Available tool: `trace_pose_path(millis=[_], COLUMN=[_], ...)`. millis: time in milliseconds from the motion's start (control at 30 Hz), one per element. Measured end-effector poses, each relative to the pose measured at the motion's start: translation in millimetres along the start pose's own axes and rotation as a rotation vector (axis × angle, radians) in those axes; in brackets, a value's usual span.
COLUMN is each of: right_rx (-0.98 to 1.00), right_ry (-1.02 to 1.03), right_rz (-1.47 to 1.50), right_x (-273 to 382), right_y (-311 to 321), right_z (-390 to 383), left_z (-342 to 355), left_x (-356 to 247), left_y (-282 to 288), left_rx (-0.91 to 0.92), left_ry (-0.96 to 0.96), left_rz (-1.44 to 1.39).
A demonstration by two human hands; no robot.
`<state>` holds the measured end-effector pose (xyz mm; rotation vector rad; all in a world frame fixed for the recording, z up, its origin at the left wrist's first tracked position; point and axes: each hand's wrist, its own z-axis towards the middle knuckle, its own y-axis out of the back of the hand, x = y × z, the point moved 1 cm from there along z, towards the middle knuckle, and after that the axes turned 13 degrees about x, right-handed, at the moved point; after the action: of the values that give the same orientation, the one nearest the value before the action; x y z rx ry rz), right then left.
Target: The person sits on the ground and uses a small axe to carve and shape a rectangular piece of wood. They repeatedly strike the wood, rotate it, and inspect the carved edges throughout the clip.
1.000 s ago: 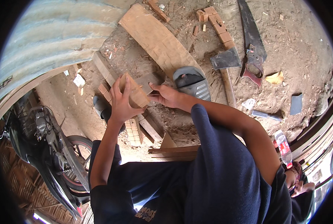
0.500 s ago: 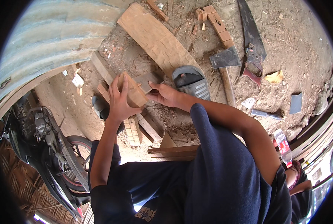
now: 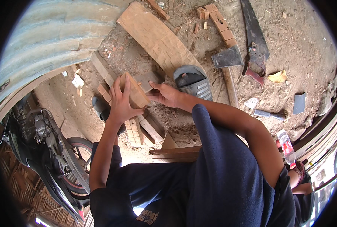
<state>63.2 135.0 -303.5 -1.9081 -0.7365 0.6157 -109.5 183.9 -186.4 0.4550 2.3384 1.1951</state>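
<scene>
One wooden block (image 3: 139,96) is held between the spread thumb and fingers of the left hand (image 3: 119,105). Just beside it, the right hand (image 3: 165,94) is placed; whether anything is gripped there cannot be told. Over the last second barely any change of pose is seen, so steady work at the block is suggested. Farther off, an axe (image 3: 228,57) and a saw (image 3: 256,51) are left untouched on the dirt (image 3: 295,45).

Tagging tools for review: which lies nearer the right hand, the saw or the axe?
The axe, with a wooden handle and broad dark head: it lies closer to the right hand than the long, toothed saw farther right.
</scene>
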Motion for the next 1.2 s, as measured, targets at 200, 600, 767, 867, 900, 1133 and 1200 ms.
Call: trace_pose_path(millis=[200, 600, 767, 867, 900, 1133, 1200], right_rx=[0.005, 0.057, 0.072, 0.024, 0.025, 0.038, 0.044], right_ry=[-0.012, 0.035, 0.046, 0.030, 0.026, 0.052, 0.042], right_rz=[-0.016, 0.072, 0.074, 0.064, 0.057, 0.052, 0.049], right_x=[-4.7, -0.8, -4.8, -3.6, -3.3, -4.1, -3.1], right_y=[11.0, 2.1, 10.7, 12.5, 12.7, 9.2, 9.4], right_z=[5.4, 2.7, 9.4, 9.9, 9.8, 5.8, 3.7], left_z=[0.1, 4.2, -1.2, -5.4, -5.7, -1.7, -0.2], left_x=[-1.1, -10.1, -11.1, -16.7, -18.1, -18.5, -21.2], left_y=[2.9, 1.4, -2.8, -7.2, -7.6, -3.2, 1.1], left_rx=[0.010, 0.026, 0.027, 0.025, 0.024, -0.029, -0.014], left_ry=[-0.014, -0.018, -0.048, -0.043, -0.036, -0.024, -0.020], left_rz=[-0.012, 0.030, 0.006, 0.007, 0.009, 0.042, 0.033])
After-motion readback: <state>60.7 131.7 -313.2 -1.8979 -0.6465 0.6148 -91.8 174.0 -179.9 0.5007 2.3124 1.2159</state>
